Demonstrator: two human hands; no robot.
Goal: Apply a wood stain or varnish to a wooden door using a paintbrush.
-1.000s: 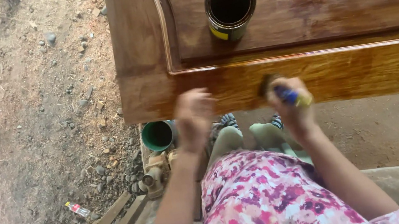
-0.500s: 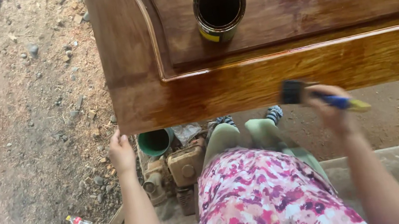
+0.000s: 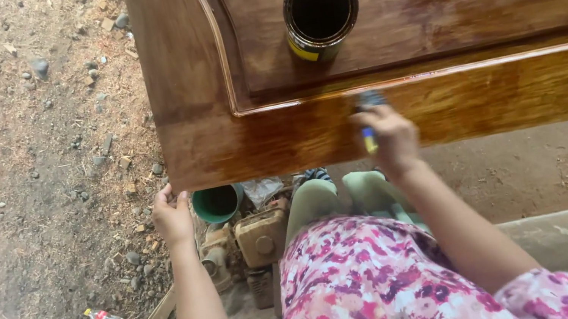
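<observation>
Bare dirt strewn with pebbles lies under one glossy brown wooden panel (image 3: 520,97), laid flat. One right hand (image 3: 392,141) is closed round one blue-and-yellow-handled brush (image 3: 368,122), its head on the wet front rail: coating seems under way, and the next stroke probably needs even pressure along the grain. One left hand (image 3: 172,218) grips the panel's corner. One open dark tin (image 3: 319,13) stands on top.

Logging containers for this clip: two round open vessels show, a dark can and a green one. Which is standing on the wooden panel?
The dark can with the yellow label, standing upright on the wooden panel beyond the right hand. The green container sits lower, under the panel's edge, beside the left hand.
</observation>
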